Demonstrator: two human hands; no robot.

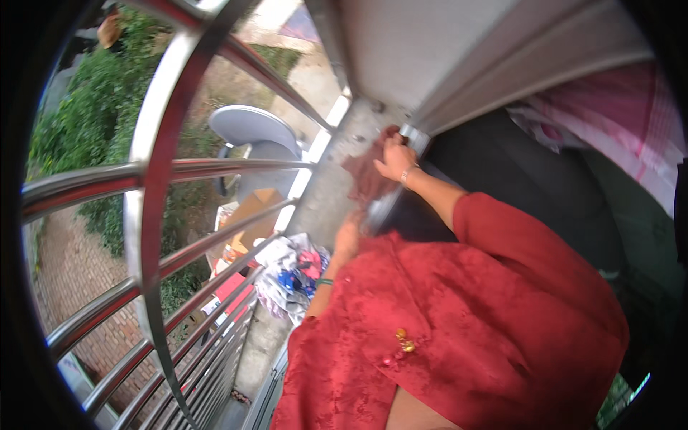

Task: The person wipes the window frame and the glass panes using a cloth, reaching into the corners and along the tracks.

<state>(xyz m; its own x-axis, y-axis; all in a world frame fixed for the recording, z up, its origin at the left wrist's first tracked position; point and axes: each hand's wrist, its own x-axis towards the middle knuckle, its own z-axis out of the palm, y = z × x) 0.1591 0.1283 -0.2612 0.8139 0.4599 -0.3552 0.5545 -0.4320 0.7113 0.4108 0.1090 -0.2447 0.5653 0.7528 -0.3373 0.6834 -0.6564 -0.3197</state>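
Observation:
A crumpled brown cloth (371, 171) lies over the metal window-frame rail (384, 207) and hangs onto the concrete ledge (322, 201). My right hand (398, 158), with a silver band at the wrist, grips the cloth near the rail's far end; its thumb is spread to the side. Closer to my body, my left hand (350, 236) is at the rail's near part, below the cloth's lower edge. It is blurred, so its fingers and anything in them cannot be made out. A green bangle circles that wrist.
Shiny metal railing bars (236, 166) run along the ledge's outer side. Bundled clothes (293, 271) lie on the ledge beside my left forearm. Beyond the bars are a grey chair (258, 131) and a cardboard box (258, 212). Pink fabric (607, 113) hangs at right.

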